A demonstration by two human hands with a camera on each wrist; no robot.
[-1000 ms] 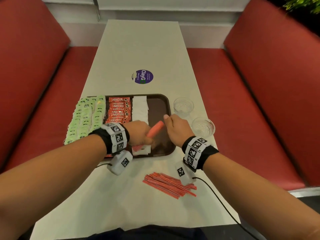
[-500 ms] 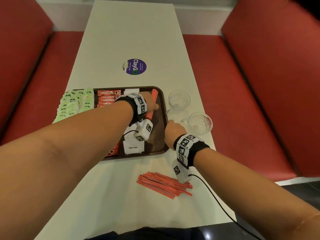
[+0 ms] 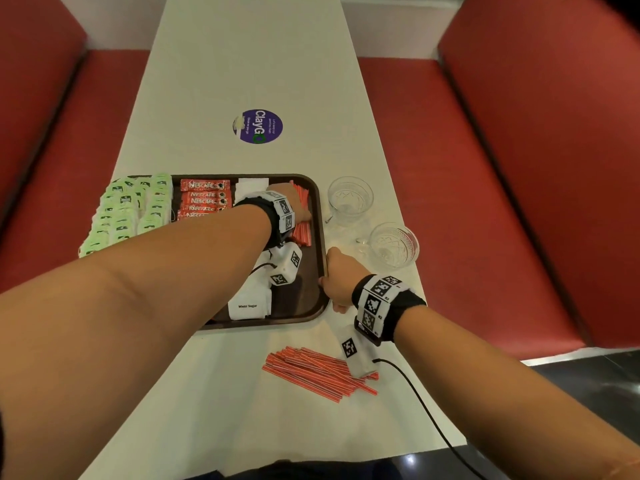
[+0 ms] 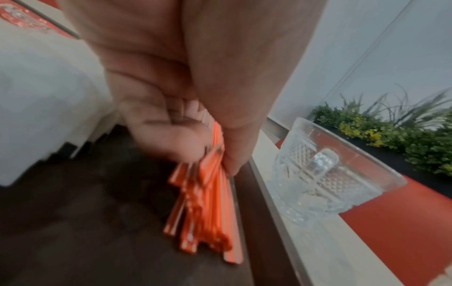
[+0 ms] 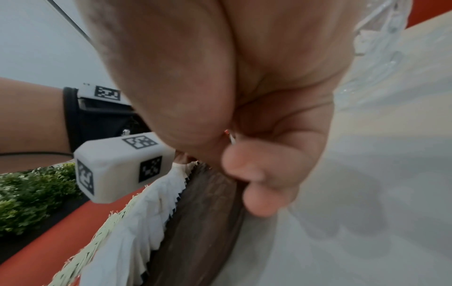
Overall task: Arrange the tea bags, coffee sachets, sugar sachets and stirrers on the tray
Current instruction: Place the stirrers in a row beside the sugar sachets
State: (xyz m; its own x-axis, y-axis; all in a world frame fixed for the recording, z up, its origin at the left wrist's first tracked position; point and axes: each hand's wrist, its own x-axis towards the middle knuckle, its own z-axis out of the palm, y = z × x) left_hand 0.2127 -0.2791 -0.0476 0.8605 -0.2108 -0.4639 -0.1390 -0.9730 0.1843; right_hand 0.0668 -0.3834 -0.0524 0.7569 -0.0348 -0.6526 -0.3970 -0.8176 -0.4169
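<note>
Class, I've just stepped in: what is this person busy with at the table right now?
A person is stocking a brown tray. Their left hand holds a bundle of red stirrers down against the tray's right edge, beside the sugar sachets, coffee sachets and tea bags. The right hand rests at the tray's rim. More stirrers lie on the table.

A second ago we held the stirrers (image 3: 300,216) between both hands above the tray (image 3: 320,206). Now our left hand (image 3: 300,208) has carried them to the tray's far right side, gripping them there, and our right hand (image 3: 341,278) has dropped back to the tray's right rim.
</note>
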